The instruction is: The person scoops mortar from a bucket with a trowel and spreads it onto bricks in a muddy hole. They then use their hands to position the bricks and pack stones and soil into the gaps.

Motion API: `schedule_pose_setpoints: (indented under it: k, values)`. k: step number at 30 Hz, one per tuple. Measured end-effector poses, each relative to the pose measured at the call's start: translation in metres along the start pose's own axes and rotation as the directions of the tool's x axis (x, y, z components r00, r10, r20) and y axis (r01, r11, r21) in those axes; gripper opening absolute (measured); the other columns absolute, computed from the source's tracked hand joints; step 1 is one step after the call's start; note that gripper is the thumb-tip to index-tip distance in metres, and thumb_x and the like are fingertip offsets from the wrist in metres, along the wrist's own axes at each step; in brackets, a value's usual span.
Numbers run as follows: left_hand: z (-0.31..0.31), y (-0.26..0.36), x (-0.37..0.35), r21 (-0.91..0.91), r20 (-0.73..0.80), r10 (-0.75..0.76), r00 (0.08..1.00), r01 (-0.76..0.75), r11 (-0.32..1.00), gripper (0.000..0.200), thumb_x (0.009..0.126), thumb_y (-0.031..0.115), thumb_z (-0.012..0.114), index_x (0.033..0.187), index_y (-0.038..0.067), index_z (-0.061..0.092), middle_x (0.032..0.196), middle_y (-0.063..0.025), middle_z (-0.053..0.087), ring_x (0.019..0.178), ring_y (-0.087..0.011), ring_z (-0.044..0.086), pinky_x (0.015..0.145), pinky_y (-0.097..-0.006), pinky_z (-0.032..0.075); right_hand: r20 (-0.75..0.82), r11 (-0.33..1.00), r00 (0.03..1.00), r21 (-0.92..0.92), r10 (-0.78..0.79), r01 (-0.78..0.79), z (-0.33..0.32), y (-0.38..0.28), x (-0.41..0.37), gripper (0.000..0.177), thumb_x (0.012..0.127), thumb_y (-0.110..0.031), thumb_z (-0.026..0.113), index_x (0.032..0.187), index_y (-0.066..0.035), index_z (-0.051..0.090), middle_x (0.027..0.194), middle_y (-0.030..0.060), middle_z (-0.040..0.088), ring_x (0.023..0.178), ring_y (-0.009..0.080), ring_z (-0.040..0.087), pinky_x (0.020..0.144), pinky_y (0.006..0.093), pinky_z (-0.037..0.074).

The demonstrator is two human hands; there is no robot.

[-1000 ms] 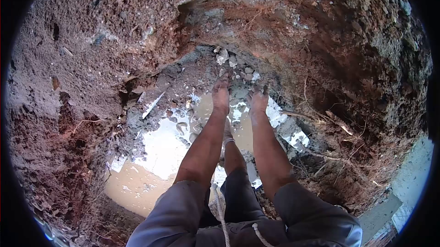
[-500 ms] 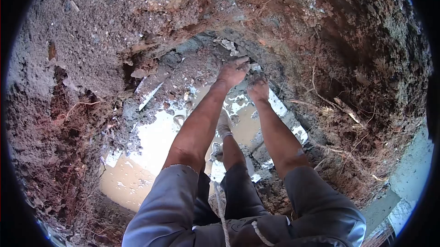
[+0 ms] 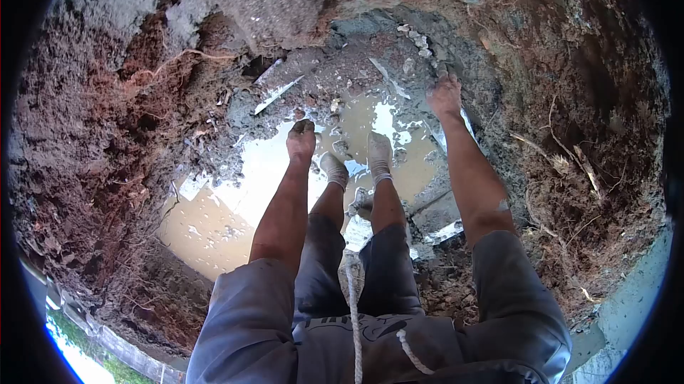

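Over the edge of the muddy water, my left hand is closed, its fingers curled and dark at the tips; what they hold cannot be made out. My right hand is at the right side of the pit floor, against the dark mud by the wall. Its fingers are bent together, and anything in them is hidden. Pale, wet lumps lie just beyond that hand. Near my left hand a flat whitish strip rests on the mud.
Rough earth walls surround the pit, with roots sticking out on the right. My feet stand in the brown water. Another thin strip lies on the mud ahead. A rope end hangs in front of me.
My hands, close together before, are now wide apart: the left has drawn back toward me and to the left. Both feet now show, and the view has shifted.
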State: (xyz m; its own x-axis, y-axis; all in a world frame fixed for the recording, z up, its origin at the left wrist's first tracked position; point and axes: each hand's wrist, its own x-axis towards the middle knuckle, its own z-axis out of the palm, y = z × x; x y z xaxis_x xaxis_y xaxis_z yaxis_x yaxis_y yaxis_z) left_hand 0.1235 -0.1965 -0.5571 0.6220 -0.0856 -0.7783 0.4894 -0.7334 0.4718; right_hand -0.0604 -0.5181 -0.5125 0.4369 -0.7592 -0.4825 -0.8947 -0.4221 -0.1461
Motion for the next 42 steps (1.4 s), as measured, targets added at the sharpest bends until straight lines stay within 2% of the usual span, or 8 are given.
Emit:
schedule_pose_setpoints:
  k: [4, 11, 18, 21, 26, 29, 32, 42]
  values:
    - [-0.010, -0.027, -0.007, 0.103, -0.068, 0.015, 0.998, -0.008, 0.995, 0.037, 0.088, 0.023, 0.064, 0.119, 0.003, 0.062, 0.112, -0.0097, 0.066, 0.102, -0.0187, 0.060, 0.091, -0.0290, 0.044, -0.212, 0.962, 0.969, 0.212, -0.126, 0.171, 0.024, -0.021, -0.048, 0.048, 0.086, -0.024, 0.061, 0.125, 0.001, 0.051, 0.123, 0.0265, 0.053, 0.113, 0.0425, 0.051, 0.101, 0.0451, 0.041]
    - [0.022, -0.073, 0.097, -0.030, -0.073, 0.110, 0.991, -0.112, 0.993, 0.051, 0.088, 0.033, 0.062, 0.128, 0.002, 0.054, 0.118, -0.0228, 0.061, 0.108, -0.0315, 0.060, 0.091, -0.0372, 0.046, 0.275, 0.919, 0.954, 0.395, -0.120, 0.002, 0.156, -0.088, -0.058, 0.063, 0.085, -0.030, 0.064, 0.137, -0.002, 0.042, 0.123, 0.0251, 0.055, 0.116, 0.0377, 0.053, 0.100, 0.0397, 0.043]
    - [0.061, -0.005, 0.097, -0.027, 0.028, 0.184, 0.983, -0.183, 0.983, 0.049, 0.089, 0.023, 0.067, 0.128, 0.000, 0.052, 0.124, -0.0128, 0.059, 0.113, -0.0217, 0.054, 0.098, -0.0329, 0.040, 0.035, 0.914, 0.999, 0.405, -0.026, 0.009, 0.322, -0.140, 0.010, 0.066, 0.086, -0.035, 0.061, 0.138, -0.001, 0.037, 0.134, 0.0197, 0.047, 0.130, 0.0326, 0.038, 0.109, 0.0403, 0.030]
    - [0.087, -0.024, 0.106, -0.079, -0.044, 0.052, 0.998, -0.055, 0.995, 0.052, 0.089, 0.024, 0.066, 0.132, 0.001, 0.049, 0.127, -0.0090, 0.058, 0.114, -0.0235, 0.053, 0.097, -0.0363, 0.041, 0.168, 0.828, 0.983, 0.537, 0.078, -0.158, 0.295, -0.146, -0.013, 0.061, 0.085, -0.034, 0.065, 0.132, -0.002, 0.042, 0.130, 0.0164, 0.051, 0.122, 0.0292, 0.045, 0.105, 0.0382, 0.034]
    - [0.094, -0.055, 0.116, -0.191, 0.163, -0.084, 0.983, 0.115, 0.975, 0.054, 0.092, 0.035, 0.058, 0.135, 0.004, 0.047, 0.125, -0.0106, 0.058, 0.111, -0.0241, 0.055, 0.091, -0.0380, 0.045, 0.573, 0.036, 0.816, 0.816, 0.078, -0.577, 0.235, -0.160, -0.029, 0.057, 0.086, -0.025, 0.069, 0.135, -0.015, 0.043, 0.123, 0.0052, 0.057, 0.114, 0.0228, 0.053, 0.091, 0.0422, 0.046]
    - [0.103, -0.046, 0.108, 0.095, 0.247, -0.066, 0.967, 0.044, 0.995, 0.053, 0.094, 0.042, 0.052, 0.130, 0.004, 0.051, 0.120, -0.0139, 0.060, 0.103, -0.0250, 0.059, 0.082, -0.0396, 0.051, 0.312, 0.109, 0.945, 0.941, 0.096, -0.321, 0.326, -0.153, -0.018, 0.053, 0.086, -0.023, 0.070, 0.133, -0.019, 0.046, 0.120, 0.0053, 0.058, 0.112, 0.0229, 0.054, 0.085, 0.0451, 0.049]
    - [0.107, -0.017, 0.101, -0.457, 0.356, -0.143, 0.924, 0.305, 0.836, 0.047, 0.096, 0.043, 0.043, 0.128, 0.009, 0.053, 0.122, -0.0117, 0.058, 0.107, -0.0299, 0.057, 0.086, -0.0425, 0.049, 0.464, 0.172, 0.872, 0.857, 0.156, -0.487, 0.261, -0.157, -0.006, 0.046, 0.085, -0.031, 0.068, 0.123, -0.010, 0.055, 0.112, 0.0122, 0.063, 0.101, 0.0260, 0.061, 0.082, 0.0397, 0.051]
    - [0.074, 0.008, 0.055, -0.102, 0.153, -0.184, 0.971, 0.200, 0.974, 0.060, 0.091, 0.046, 0.055, 0.129, 0.000, 0.055, 0.122, -0.0172, 0.061, 0.113, -0.0262, 0.056, 0.092, -0.0384, 0.046, 0.756, 0.005, 0.655, 0.655, -0.015, -0.756, 0.244, -0.165, -0.035, 0.050, 0.090, -0.046, 0.060, 0.131, -0.020, 0.049, 0.120, 0.0091, 0.059, 0.106, 0.0302, 0.058, 0.084, 0.0540, 0.049]
